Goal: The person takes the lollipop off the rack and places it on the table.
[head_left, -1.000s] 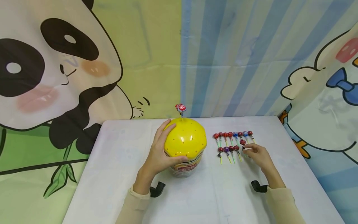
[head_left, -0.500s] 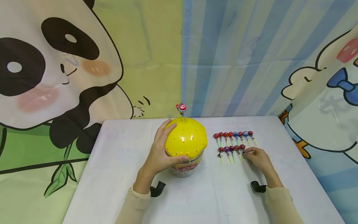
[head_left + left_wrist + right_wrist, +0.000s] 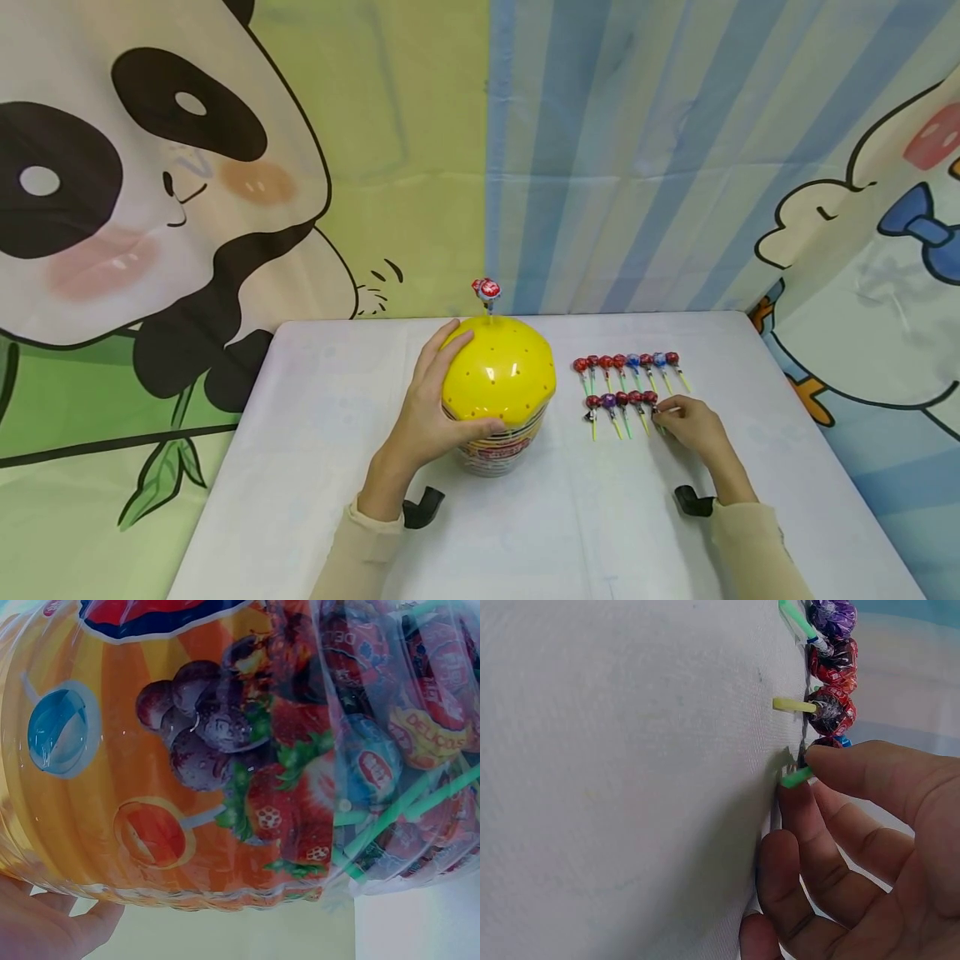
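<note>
A clear plastic jar [image 3: 498, 457] with a yellow dotted dome lid [image 3: 513, 371] stands left of the table's middle. My left hand [image 3: 427, 421] grips it at the lid, thumb across the front and fingers over the left side. A red-wrapped lollipop [image 3: 487, 290] stands upright in the lid's top. In the left wrist view the jar's fruit-printed label [image 3: 195, 750] shows, with wrapped lollipops [image 3: 367, 761] inside. My right hand [image 3: 693, 425] pinches a dark red lollipop [image 3: 650, 397] at the right end of the front row; its green stick [image 3: 797, 778] shows between thumb and finger.
Several lollipops lie in a back row [image 3: 619, 362] and a front row [image 3: 622, 399] on the white table [image 3: 570, 525], right of the jar. A striped curtain [image 3: 615, 167] and a panda print [image 3: 172, 150] hang behind the table.
My right hand has lowered the dark red lollipop from between the rows to the right end of the front row. My left hand keeps its grip on the jar.
</note>
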Demonstrator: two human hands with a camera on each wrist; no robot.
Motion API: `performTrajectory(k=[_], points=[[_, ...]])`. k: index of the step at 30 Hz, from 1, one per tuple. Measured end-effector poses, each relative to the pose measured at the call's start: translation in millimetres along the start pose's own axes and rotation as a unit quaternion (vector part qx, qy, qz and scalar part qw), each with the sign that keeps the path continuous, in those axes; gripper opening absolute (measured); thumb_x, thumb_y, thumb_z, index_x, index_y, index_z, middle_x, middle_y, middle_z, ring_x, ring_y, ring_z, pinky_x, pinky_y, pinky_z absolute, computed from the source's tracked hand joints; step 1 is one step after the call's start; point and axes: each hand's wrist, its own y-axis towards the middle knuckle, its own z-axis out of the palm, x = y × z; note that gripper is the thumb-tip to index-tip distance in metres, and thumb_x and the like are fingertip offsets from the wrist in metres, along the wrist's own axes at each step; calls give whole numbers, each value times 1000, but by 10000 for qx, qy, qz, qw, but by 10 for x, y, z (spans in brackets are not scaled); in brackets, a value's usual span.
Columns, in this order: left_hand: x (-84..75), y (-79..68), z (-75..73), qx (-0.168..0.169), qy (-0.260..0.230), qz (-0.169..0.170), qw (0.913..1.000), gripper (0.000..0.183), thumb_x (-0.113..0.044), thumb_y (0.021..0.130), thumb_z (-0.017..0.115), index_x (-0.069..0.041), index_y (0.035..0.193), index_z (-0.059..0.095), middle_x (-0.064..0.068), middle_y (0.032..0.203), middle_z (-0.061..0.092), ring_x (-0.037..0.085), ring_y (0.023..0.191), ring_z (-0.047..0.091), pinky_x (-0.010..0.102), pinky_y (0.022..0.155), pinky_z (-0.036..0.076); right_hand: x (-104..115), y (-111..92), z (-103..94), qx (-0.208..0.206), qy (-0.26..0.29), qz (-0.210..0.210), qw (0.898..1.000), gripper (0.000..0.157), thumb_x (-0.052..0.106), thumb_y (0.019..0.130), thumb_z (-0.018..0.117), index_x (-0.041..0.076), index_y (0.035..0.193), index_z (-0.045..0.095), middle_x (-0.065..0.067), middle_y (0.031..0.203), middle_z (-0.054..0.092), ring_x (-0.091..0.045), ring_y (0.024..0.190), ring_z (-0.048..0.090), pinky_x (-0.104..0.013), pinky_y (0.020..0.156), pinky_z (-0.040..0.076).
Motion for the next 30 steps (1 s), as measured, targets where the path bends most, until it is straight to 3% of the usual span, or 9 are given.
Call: performTrajectory(k=[8, 15, 18, 24, 30], points=[[-7, 4, 5, 6, -22, -24, 10000, 105, -38, 66, 93, -34, 154, 36, -1, 163, 19, 22, 140, 34, 53, 102, 44, 44, -41, -45, -183, -75, -245, 9995, 32, 26, 98, 63, 1, 116, 64, -20, 103, 67, -29, 84, 61, -40, 65, 50], [-11, 3, 4, -25, 52, 24, 10000, 104, -42, 67, 92, -32, 153, 36, -3, 163, 19, 22, 140, 34, 53, 102, 44, 378, -59, -96, -747, 377, -1095, 9905, 37, 33, 101, 61, 2, 121, 65, -21, 110, 67, -37, 96, 62, -46, 72, 53], [-2, 2, 4, -14, 48, 21, 10000, 103, -45, 67, 91, -33, 153, 36, -3, 163, 19, 22, 140, 34, 53, 102, 44, 636, -98, -131, -820, 875, -1464, 9819, 38, 34, 101, 62, 3, 122, 65, -18, 108, 68, -31, 97, 63, -43, 76, 52], [8, -4, 4, -30, 30, 36, 10000, 103, -47, 67, 91, -32, 153, 37, -1, 163, 19, 23, 140, 34, 54, 102, 44, 1227, -218, -199, -587, 2005, -2092, 9553, 34, 33, 100, 64, 7, 122, 66, -16, 112, 68, -24, 96, 64, -33, 79, 54], [8, -5, 4, -15, 10, 32, 10000, 103, -48, 68, 91, -32, 154, 36, -2, 163, 19, 23, 140, 34, 53, 102, 44, 1786, -347, -223, -363, 2441, -2698, 9307, 29, 30, 98, 67, 11, 120, 69, -9, 107, 67, -24, 92, 62, -28, 74, 52]])
